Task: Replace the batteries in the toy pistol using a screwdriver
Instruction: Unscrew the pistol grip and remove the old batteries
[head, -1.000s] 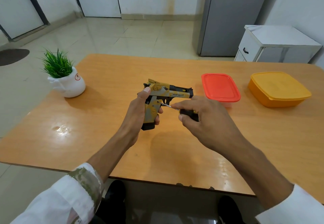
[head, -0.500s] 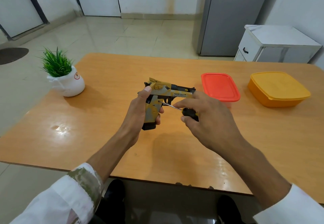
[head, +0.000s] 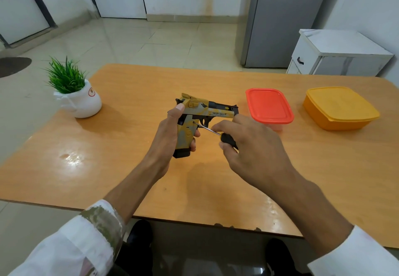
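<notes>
A yellow, grey and black toy pistol is held upright above the middle of the wooden table, barrel pointing right. My left hand grips its handle from behind, thumb up by the hammer. My right hand holds a small screwdriver by its black handle. The thin metal shaft runs up and left, and its tip touches the upper part of the grip just behind the trigger. The black magazine base sticks out below my left hand.
A red-lidded container and an orange lidded container stand at the right of the table. A white pot with a green plant sits at the far left edge. A white cabinet stands behind the table.
My right hand has turned slightly on the screwdriver handle, showing more of the black handle. The pistol and my left hand stay nearly still.
</notes>
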